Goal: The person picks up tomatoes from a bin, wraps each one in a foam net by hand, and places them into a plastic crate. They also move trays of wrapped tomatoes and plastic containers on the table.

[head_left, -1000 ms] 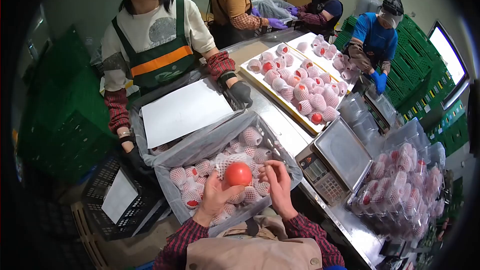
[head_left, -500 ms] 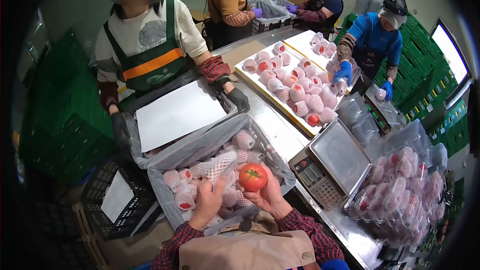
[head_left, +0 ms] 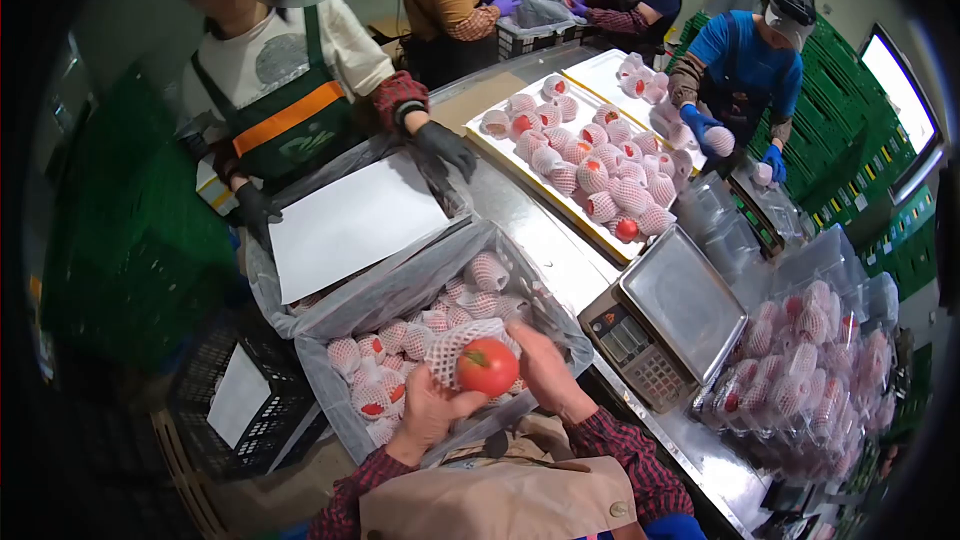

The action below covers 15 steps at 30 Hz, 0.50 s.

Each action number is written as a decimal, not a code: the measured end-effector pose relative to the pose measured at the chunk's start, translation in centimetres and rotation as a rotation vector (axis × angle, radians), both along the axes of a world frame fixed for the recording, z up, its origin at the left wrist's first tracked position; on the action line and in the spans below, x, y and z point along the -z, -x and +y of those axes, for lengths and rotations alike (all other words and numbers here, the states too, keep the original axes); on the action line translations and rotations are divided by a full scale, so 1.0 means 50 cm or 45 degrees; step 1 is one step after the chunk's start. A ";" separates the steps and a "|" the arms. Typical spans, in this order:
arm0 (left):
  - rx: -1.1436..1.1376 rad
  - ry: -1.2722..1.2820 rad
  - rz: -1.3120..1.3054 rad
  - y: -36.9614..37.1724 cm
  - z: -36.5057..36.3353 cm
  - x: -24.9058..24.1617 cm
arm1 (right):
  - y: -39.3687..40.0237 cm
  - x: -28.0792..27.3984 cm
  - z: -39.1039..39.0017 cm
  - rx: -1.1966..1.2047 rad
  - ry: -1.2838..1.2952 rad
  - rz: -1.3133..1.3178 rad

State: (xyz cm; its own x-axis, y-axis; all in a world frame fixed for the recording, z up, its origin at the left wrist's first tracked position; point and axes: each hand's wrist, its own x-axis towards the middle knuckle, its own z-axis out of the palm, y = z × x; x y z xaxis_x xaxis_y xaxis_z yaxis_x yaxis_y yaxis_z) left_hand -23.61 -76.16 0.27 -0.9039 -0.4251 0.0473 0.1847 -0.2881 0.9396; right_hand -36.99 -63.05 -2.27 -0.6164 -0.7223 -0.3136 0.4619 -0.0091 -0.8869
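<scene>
A red tomato [head_left: 488, 370] sits in the mouth of a white foam net sleeve [head_left: 447, 352], its stem side facing up and left. My left hand [head_left: 435, 412] is closed around the sleeve and tomato from the left, thumb under the fruit. On the tomato's right, my right hand [head_left: 550, 380] has its fingers stretched out, tips against or close to the net's edge; exact contact is hidden. Both hands are over a crate lined with grey plastic [head_left: 335, 410], which holds several tomatoes in foam nets [head_left: 395, 340].
A white sheet [head_left: 355, 225] covers a second lined crate, with a co-worker's gloved hands at it. Right of me stand a scale [head_left: 665, 315] and stacked clear packs of netted tomatoes [head_left: 800, 360]. Behind is a white tray [head_left: 500, 152] of netted tomatoes. Other people work further back.
The tomato has moved left and down from my right hand into the net sleeve at my left hand. Across from me, the co-worker's gloved hands have shifted along the covered crate.
</scene>
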 end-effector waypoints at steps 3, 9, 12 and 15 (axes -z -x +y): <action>0.213 -0.693 -0.044 -0.008 -0.030 0.011 | -0.010 -0.015 -0.008 -0.164 0.241 -0.615; -0.026 -0.162 -0.108 0.006 -0.057 -0.007 | -0.002 -0.053 0.002 0.270 0.153 0.870; -0.156 0.148 -0.098 0.025 -0.056 0.017 | 0.013 -0.101 0.022 0.002 0.199 0.868; -0.274 0.258 -0.023 0.063 -0.040 0.008 | 0.046 -0.031 0.028 0.030 0.369 0.509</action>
